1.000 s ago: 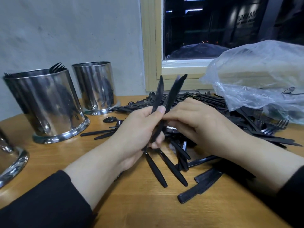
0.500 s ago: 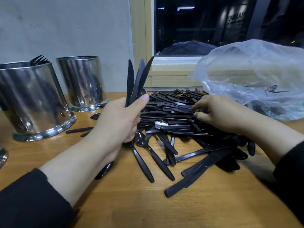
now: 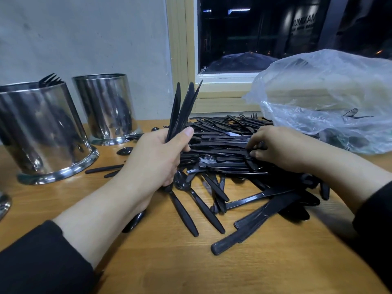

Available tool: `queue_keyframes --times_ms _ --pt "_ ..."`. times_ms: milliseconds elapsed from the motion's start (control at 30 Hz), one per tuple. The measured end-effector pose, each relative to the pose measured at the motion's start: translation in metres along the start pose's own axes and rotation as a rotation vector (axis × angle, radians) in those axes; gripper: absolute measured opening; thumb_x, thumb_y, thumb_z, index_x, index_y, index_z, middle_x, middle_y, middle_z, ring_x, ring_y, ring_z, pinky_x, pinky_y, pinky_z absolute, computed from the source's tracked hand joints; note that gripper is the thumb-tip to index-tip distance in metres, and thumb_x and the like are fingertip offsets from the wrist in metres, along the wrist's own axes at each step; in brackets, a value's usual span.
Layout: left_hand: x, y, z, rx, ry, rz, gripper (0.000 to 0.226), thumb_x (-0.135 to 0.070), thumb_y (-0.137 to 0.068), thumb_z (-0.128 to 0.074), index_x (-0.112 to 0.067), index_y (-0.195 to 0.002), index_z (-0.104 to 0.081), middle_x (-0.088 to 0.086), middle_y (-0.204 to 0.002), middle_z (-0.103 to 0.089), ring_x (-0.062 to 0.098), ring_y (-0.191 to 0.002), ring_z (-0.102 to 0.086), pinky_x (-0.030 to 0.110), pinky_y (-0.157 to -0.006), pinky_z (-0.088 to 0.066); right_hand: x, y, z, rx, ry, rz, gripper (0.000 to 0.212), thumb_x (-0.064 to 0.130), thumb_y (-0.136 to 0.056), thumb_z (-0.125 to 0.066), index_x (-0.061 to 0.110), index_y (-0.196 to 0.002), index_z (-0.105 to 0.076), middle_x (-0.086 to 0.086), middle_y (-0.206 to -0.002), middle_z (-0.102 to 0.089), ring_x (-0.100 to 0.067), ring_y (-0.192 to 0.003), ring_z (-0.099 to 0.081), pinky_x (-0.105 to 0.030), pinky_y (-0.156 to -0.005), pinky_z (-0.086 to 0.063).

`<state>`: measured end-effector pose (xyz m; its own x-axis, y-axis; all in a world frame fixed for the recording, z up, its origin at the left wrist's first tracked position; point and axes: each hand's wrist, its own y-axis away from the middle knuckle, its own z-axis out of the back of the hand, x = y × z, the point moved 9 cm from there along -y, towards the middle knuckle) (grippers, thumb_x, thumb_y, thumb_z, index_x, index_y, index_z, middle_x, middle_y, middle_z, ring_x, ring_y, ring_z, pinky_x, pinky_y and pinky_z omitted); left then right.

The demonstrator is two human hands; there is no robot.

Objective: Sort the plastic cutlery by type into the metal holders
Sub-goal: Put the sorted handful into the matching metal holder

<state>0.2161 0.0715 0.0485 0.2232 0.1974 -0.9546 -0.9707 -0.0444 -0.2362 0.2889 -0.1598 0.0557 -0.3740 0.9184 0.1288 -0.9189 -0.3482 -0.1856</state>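
Centrally, a heap of black plastic cutlery [image 3: 229, 149] sprawls over the wooden desk [image 3: 191, 268]: matte, slim knives with flat handles lie mostly crosswise, a glossy spoon [image 3: 182, 183] sits at the near edge, and a few fork tines show at the far side. The left hand [image 3: 157, 158] has its grip clenched round a bundle of knives [image 3: 182, 109], thumb pressed over them, blades fanned upward and tilted slightly right, handles poking out below the palm. The right hand [image 3: 280, 147] rests on the heap with fingertips curled onto a knife in the top layer. To the left stand two shiny metal holders: the nearer holder [image 3: 42, 132] has fork tines [image 3: 49, 79] above its rim, and the farther holder [image 3: 106, 107] sits just behind it. A crumpled clear plastic bag [image 3: 324, 98] lies right of the heap, by the window.
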Motion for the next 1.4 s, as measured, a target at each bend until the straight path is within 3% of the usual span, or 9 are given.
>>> queue_keyframes --times_ms 267,567,733,800,900,1067,1167,1267,1400 --pt "-0.001 0.0 0.001 -0.007 -0.011 -0.014 0.038 -0.045 -0.099 -0.058 -0.01 -0.088 -0.062 0.001 -0.052 -0.037 0.016 -0.045 -0.031 0.028 -0.043 -0.031 0.007 0.002 0.003 -0.064 -0.003 0.018 0.021 0.02 -0.095 -0.063 0.027 -0.113 -0.072 0.004 -0.114 -0.065 -0.02 -0.107 -0.061 -0.031 -0.087 -0.047" --pt "-0.019 0.0 0.016 -0.158 -0.159 -0.176 0.038 -0.041 -0.105 -0.049 -0.016 -0.081 -0.064 -0.002 -0.045 -0.048 0.013 -0.041 -0.044 0.031 -0.049 -0.04 0.027 0.014 0.042 -0.432 -0.207 0.195 0.02 0.014 -0.097 -0.063 0.02 -0.114 -0.073 0.005 -0.107 -0.065 -0.012 -0.095 -0.058 -0.023 -0.079 -0.038" --pt "-0.042 0.006 0.031 -0.303 -0.377 -0.368 0.037 -0.042 -0.105 -0.047 -0.028 -0.077 -0.066 -0.006 -0.075 -0.073 0.014 -0.07 -0.065 0.034 -0.067 -0.051 0.06 0.029 0.045 -0.449 -0.275 0.45 0.017 0.021 -0.094 -0.067 0.018 -0.109 -0.074 0.01 -0.097 -0.066 0.0 -0.09 -0.061 -0.016 -0.077 -0.046" --pt "-0.044 0.006 0.023 -0.23 -0.469 -0.391 0.032 -0.043 -0.104 -0.048 -0.03 -0.084 -0.069 -0.006 -0.082 -0.075 0.017 -0.077 -0.068 0.034 -0.071 -0.051 0.072 0.034 0.047 -0.477 -0.288 0.519 0.018 0.023 -0.094 -0.067 0.016 -0.107 -0.075 0.006 -0.096 -0.068 -0.006 -0.089 -0.064 -0.021 -0.078 -0.05" --pt "-0.033 0.003 0.001 -0.032 -0.502 -0.345 0.024 -0.037 -0.104 -0.05 -0.028 -0.094 -0.07 -0.007 -0.073 -0.071 0.01 -0.064 -0.065 0.022 -0.057 -0.048 0.082 0.04 0.054 -0.532 -0.322 0.561 0.02 0.026 -0.093 -0.067 0.013 -0.106 -0.074 0.008 -0.092 -0.068 0.001 -0.085 -0.06 -0.009 -0.076 -0.041" --pt "-0.017 0.001 -0.011 0.061 -0.472 -0.272 0.026 -0.045 -0.104 -0.045 -0.032 -0.105 -0.068 -0.015 -0.072 -0.067 0.005 -0.069 -0.062 0.024 -0.072 -0.054 0.048 0.031 0.056 -0.54 -0.565 0.31 0.032 0.041 -0.093 -0.063 0.03 -0.123 -0.065 0.015 -0.093 -0.066 0.001 -0.078 -0.059 -0.011 -0.072 -0.044" --pt "-0.018 0.0 -0.007 0.032 -0.492 -0.255 0.024 -0.044 -0.103 -0.05 -0.03 -0.093 -0.067 -0.022 -0.053 -0.05 0.0 -0.05 -0.047 0.014 -0.049 -0.034 0.018 0.013 0.044 -0.449 -0.291 0.112 0.023 0.024 -0.1 -0.06 0.023 -0.121 -0.069 0.008 -0.105 -0.072 0.0 -0.09 -0.064 -0.018 -0.08 -0.046" --pt "-0.016 -0.002 -0.004 0.014 -0.51 -0.244 0.033 -0.046 -0.102 -0.051 -0.024 -0.077 -0.056 -0.016 -0.052 -0.045 0.004 -0.048 -0.041 0.023 -0.05 -0.029 0.001 0.004 0.019 -0.224 -0.04 0.01 0.032 0.014 -0.1 -0.054 0.022 -0.127 -0.068 -0.002 -0.127 -0.068 -0.026 -0.115 -0.062 -0.035 -0.094 -0.048" --pt "-0.016 -0.001 -0.005 0.02 -0.516 -0.252 0.033 -0.044 -0.103 -0.051 -0.025 -0.076 -0.055 -0.017 -0.052 -0.045 0.003 -0.049 -0.042 0.019 -0.049 -0.03 -0.006 0.003 0.003 -0.066 0.055 -0.036 0.036 0.012 -0.094 -0.054 0.024 -0.125 -0.069 -0.006 -0.124 -0.069 -0.029 -0.112 -0.062 -0.039 -0.093 -0.05"
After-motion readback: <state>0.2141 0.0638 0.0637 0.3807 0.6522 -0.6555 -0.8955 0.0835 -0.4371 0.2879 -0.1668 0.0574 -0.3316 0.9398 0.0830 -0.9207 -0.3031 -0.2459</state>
